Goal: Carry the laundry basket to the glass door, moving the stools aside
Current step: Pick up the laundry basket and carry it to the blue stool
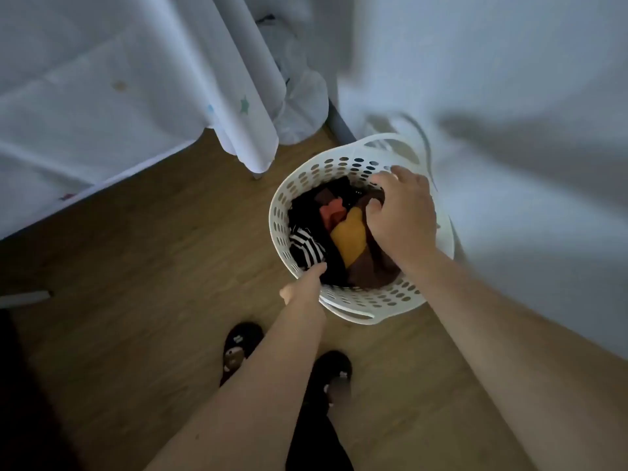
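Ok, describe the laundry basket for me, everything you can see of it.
The laundry basket is round, white and looks like plastic, its wall pierced by rows of oval holes, with a slotted handle at the far rim and another at the near rim. It stands upright on the wooden floor, close to a white curtain. Inside are dark clothes, an orange piece, a yellow one and a black-and-white striped one. The left hand reaches over its near rim; the right hand is among the clothes.
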`<state>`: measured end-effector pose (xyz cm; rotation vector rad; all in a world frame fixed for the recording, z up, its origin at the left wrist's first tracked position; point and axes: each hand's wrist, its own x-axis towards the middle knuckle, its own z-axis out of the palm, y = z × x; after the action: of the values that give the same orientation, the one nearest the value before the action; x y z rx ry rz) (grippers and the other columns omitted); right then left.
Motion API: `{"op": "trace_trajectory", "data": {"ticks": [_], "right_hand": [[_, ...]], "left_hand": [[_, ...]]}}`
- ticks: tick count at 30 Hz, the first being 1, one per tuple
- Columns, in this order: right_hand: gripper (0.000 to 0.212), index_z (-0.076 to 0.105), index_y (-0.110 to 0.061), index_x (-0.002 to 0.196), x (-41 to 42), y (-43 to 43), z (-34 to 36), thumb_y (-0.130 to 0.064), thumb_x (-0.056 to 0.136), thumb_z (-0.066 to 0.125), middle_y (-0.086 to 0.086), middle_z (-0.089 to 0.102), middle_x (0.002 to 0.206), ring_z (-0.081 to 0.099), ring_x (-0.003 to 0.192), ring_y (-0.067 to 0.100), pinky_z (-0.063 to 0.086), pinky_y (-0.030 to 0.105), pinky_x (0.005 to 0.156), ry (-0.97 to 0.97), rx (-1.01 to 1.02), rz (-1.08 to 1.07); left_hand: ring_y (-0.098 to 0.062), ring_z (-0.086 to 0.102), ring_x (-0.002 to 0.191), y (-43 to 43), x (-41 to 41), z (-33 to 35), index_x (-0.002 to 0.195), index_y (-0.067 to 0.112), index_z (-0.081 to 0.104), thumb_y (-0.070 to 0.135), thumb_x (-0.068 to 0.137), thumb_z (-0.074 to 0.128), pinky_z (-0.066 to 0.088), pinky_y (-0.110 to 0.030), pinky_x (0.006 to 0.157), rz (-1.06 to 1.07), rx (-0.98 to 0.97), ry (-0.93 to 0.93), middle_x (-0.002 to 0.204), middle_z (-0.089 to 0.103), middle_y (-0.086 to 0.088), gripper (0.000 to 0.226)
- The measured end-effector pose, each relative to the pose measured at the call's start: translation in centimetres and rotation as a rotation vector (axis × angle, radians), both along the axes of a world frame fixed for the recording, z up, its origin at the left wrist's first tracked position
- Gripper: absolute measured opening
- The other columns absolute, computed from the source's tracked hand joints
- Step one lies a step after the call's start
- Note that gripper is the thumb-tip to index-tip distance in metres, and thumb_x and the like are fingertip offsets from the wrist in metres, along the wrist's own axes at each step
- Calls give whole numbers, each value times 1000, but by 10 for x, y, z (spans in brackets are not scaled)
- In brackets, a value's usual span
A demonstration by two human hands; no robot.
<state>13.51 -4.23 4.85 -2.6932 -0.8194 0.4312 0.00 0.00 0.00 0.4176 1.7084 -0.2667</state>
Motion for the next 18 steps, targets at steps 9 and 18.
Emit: {"op": "trace_trajectory", "data": {"ticks": [9,18], "right_hand": [[55,45,-17,138,49,34,-32,-12,84,57,19,22,156,19,144,36,22,44,115,-125,-108,67],[77,22,-14,149,77,35,-62,-16,82,62,16,31,152,25,141,33,29,47,112,125,-144,-9]], "left_hand": [[-27,60,109,-18,-3,-34,126,11,56,30,80,72,43,-45,102,129,-234,-76,116,64,-13,53],[-25,64,86,-21,-1,-37,117,9,54,17,86,65,52,-47,95,237,-229,-101,85,63,-13,35]]}}
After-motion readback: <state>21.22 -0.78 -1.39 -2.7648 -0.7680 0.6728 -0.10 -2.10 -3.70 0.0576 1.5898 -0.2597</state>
